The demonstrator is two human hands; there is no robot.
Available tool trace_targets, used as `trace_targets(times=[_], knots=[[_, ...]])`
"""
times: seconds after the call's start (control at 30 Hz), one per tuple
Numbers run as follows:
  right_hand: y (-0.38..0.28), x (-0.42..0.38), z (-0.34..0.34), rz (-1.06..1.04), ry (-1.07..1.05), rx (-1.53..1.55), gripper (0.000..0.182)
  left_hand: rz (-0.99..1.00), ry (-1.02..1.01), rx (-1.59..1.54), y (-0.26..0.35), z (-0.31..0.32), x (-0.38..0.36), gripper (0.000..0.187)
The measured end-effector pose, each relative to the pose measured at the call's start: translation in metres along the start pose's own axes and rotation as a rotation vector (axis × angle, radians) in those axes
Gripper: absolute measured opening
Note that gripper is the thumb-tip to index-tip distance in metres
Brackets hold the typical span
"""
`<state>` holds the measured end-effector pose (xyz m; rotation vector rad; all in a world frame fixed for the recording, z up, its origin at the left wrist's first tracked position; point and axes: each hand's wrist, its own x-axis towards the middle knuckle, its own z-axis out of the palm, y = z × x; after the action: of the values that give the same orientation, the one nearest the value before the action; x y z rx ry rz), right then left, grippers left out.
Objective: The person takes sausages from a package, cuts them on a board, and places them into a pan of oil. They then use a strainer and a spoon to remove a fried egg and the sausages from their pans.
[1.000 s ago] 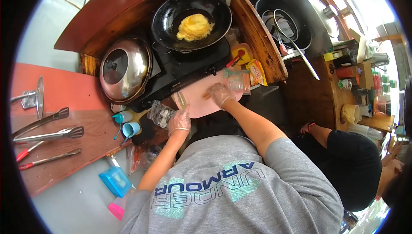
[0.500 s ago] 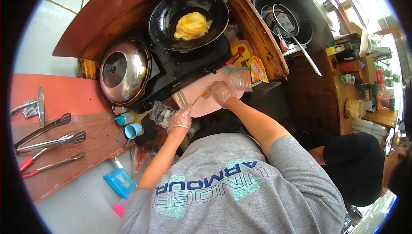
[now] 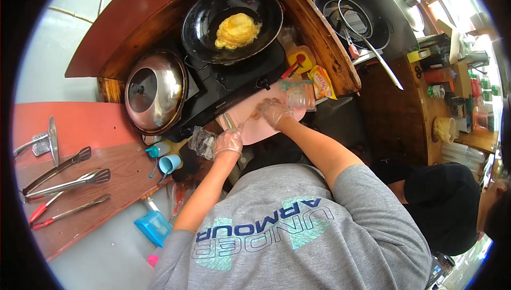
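A black pan (image 3: 202,21) holding yellow egg (image 3: 236,30) sits on the dark stove (image 3: 229,85), beside a steel lid (image 3: 154,92). Tongs (image 3: 66,181) and a spatula (image 3: 50,140) lie on the wooden worktop (image 3: 80,210), near two blue cups (image 3: 164,157).

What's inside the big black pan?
Inside the black pan sits a yellow heap of cooked egg, near the middle. The rest of the pan's inside looks bare and dark. Whatever lies beneath the egg is covered.

left hand (image 3: 228,142): moved up to pink board (image 3: 250,125) edge | right hand (image 3: 272,112): edged left
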<state>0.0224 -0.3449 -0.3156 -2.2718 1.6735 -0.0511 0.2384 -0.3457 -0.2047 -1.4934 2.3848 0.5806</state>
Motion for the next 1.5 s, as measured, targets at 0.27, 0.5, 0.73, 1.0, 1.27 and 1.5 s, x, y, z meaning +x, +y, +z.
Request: trace_targets(times=[0.27,0.5,0.73,1.0,1.27,1.5], knots=[[-0.002,0.002,-0.019,-0.01,-0.168,-0.036,0.037,-0.034,-0.023,-0.022,0.007,-0.006,0.015,0.035],[-0.003,0.0,-0.016,-0.017,-0.085,-0.076,0.034,0.003,-0.059,0.016,-0.006,-0.004,0.02,0.032],[0.016,0.0,0.011,-0.068,-0.067,-0.035,0.04,0.01,-0.024,-0.069,-0.007,-0.006,0.004,0.034],[0.014,-0.001,0.013,-0.049,-0.083,-0.059,0.043,-0.014,-0.069,-0.07,0.006,-0.012,0.014,0.04],[0.011,-0.003,0.016,-0.018,-0.049,-0.005,0.043,0.073,-0.14,0.086,0.017,-0.02,0.019,0.021],[0.007,-0.003,-0.004,-0.045,-0.079,-0.034,0.042,0.057,-0.161,0.064,0.013,-0.001,0.031,0.024]])
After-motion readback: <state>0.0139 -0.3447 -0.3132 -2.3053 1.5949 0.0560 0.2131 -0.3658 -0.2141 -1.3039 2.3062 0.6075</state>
